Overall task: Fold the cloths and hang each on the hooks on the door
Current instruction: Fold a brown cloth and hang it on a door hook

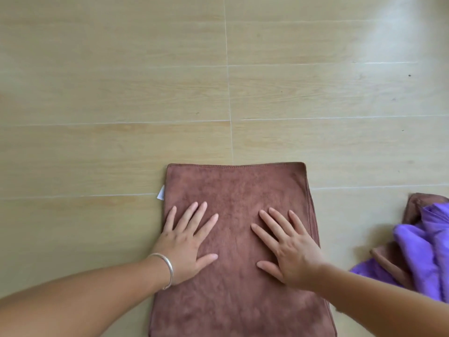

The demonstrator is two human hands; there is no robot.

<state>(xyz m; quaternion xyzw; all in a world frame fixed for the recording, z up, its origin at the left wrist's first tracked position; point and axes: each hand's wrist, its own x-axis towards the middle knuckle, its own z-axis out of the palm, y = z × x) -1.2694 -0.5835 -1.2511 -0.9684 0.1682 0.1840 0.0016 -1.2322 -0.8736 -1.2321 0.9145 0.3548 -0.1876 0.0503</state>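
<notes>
- the brown cloth (pixel 239 215) lies flat on the floor (pixel 121 93), long axis running straight away from the fingers.
- left hand (pixel 185 242) and right hand (pixel 290 246) press it, fingers straight, gripping nothing.
- more cloths (pixel 422 242) lie beyond the right fingers.

Bright, even daylight; glare whitens the floor (pixel 388 32) upper right; edges soft, bowed.

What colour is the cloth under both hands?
Brown: the flat terry cloth under both hands, seen clearly in the head view.

Bare forearms, no sleeves; a thin silver bangle (pixel 167 268) circles the left wrist.
</notes>
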